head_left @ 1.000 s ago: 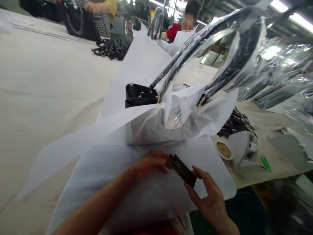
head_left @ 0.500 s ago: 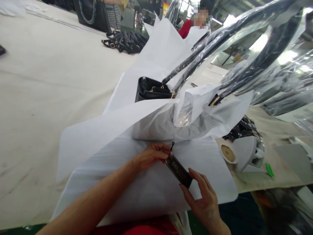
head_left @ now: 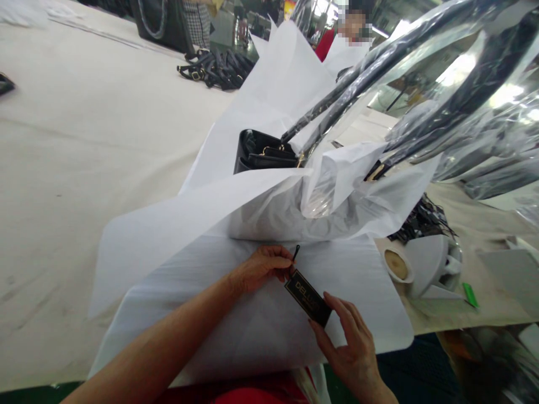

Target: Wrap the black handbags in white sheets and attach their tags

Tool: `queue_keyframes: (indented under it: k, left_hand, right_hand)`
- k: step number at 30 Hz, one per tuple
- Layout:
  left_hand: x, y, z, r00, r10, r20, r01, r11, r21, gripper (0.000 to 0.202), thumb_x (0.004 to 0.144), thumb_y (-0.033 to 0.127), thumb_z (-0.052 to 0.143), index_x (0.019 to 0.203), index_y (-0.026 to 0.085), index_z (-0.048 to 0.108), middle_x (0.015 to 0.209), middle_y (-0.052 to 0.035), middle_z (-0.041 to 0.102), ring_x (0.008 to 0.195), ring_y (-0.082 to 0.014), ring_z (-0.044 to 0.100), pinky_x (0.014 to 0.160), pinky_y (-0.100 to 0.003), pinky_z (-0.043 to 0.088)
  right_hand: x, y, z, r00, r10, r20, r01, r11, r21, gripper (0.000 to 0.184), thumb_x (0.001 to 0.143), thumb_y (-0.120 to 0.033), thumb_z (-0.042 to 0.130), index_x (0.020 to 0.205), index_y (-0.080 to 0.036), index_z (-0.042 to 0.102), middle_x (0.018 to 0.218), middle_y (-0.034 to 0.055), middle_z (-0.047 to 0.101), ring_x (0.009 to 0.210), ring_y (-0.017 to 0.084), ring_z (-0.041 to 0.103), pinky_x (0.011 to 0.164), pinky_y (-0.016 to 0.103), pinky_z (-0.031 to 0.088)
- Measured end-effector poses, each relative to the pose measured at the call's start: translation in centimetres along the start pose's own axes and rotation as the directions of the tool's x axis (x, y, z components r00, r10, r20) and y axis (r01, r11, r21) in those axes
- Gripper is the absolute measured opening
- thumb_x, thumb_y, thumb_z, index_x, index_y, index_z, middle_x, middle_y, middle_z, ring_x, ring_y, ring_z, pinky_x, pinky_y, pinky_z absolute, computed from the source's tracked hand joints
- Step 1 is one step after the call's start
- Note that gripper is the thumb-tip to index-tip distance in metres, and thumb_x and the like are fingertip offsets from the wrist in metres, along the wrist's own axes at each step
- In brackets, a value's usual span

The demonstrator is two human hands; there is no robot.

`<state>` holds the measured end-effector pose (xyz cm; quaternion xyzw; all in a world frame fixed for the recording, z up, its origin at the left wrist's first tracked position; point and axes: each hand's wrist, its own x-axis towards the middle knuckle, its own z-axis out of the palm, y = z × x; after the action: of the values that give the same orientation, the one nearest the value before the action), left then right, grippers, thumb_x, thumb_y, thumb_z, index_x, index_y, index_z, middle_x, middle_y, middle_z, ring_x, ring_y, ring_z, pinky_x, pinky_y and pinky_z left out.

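Note:
A black hang tag [head_left: 308, 297] with gold lettering and a gold border is held between my hands, tilted down to the right. My left hand [head_left: 267, 265] pinches its upper end by the short black cord loop [head_left: 296, 252]. The thumb and fingers of my right hand [head_left: 349, 336] grip the lower end by its edges. Just beyond my hands stands a black handbag [head_left: 267, 150], partly wrapped in white paper [head_left: 269, 216]. Clear plastic covers its long black handles [head_left: 362, 78], which lean up to the right.
Black buckled straps [head_left: 217, 68] lie in a pile at the back, near another black bag [head_left: 164, 25]. To the right are a tape roll [head_left: 396, 265], a green object [head_left: 470, 295], a heap of black tags [head_left: 425, 219] and plastic-covered items [head_left: 484, 151]. A person [head_left: 324, 45] is across the table.
The tag has turned slightly, so its lettered face shows a little more squarely. Both hands keep their hold. The whole view has shifted slightly.

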<state>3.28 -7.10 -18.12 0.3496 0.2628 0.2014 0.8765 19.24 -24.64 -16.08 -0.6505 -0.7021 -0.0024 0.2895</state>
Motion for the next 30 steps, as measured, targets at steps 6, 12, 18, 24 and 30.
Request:
queue_keyframes:
  k: [6, 12, 18, 24, 30]
  left_hand:
    - [-0.04, 0.11, 0.13, 1.0, -0.017, -0.019, 0.018, 0.999, 0.034, 0.022, 0.053, 0.028, 0.07, 0.065, 0.011, 0.063, 0.059, -0.0014, 0.062, 0.05, -0.0103, 0.053, 0.051, -0.024, 0.041]
    - [0.05, -0.05, 0.03, 1.0, -0.012, -0.012, 0.012, 1.0, 0.018, 0.02, 0.055, 0.028, 0.07, 0.066, 0.012, 0.063, 0.06, -0.001, 0.063, 0.05, -0.01, 0.054, 0.052, -0.023, 0.042]
    - [0.4, -0.46, -0.25, 0.999, -0.02, 0.027, 0.021, 1.0, -0.014, 0.016, 0.057, 0.023, 0.071, 0.066, 0.013, 0.063, 0.058, 0.0002, 0.063, 0.048, -0.0103, 0.055, 0.049, -0.023, 0.039]
    - [0.56, -0.31, -0.43, 0.998, -0.05, 0.048, 0.051, 0.999, -0.015, 0.007, 0.061, 0.009, 0.065, 0.066, 0.014, 0.063, 0.055, 0.0022, 0.061, 0.051, -0.0092, 0.055, 0.052, -0.023, 0.041]
    - [0.49, -0.09, -0.24, 0.998, -0.053, 0.023, 0.053, 0.999, -0.007, 0.012, 0.061, 0.003, 0.062, 0.065, 0.014, 0.062, 0.054, 0.0027, 0.06, 0.049, -0.0095, 0.054, 0.051, -0.023, 0.041]
  right_hand:
    - [0.07, -0.12, -0.03, 1.0, 0.001, -0.005, -0.001, 1.0, 0.002, 0.048, 0.081, -0.022, 0.064, 0.127, -0.016, 0.048, 0.1, 0.0123, 0.063, 0.091, 0.023, 0.061, 0.072, 0.037, 0.058]
    - [-0.04, 0.17, 0.07, 1.0, -0.014, 0.0, 0.014, 1.0, 0.006, 0.047, 0.082, -0.022, 0.064, 0.126, -0.015, 0.049, 0.1, 0.0121, 0.063, 0.09, 0.022, 0.062, 0.072, 0.036, 0.057]
    - [-0.36, -0.14, 0.22, 0.999, 0.02, -0.049, -0.022, 0.999, -0.039, 0.045, 0.082, -0.033, 0.066, 0.122, -0.016, 0.055, 0.099, 0.0114, 0.065, 0.083, 0.023, 0.064, 0.072, 0.037, 0.054]
    - [-0.26, -0.52, 0.31, 0.999, 0.006, -0.036, -0.009, 0.994, -0.106, 0.048, 0.081, -0.034, 0.066, 0.124, -0.014, 0.056, 0.097, 0.0123, 0.066, 0.08, 0.025, 0.065, 0.07, 0.037, 0.051]
    - [-0.3, -0.31, 0.29, 0.999, -0.034, -0.023, 0.03, 0.991, -0.13, 0.048, 0.081, -0.032, 0.068, 0.123, -0.012, 0.056, 0.097, 0.0134, 0.065, 0.08, 0.026, 0.064, 0.068, 0.036, 0.05]
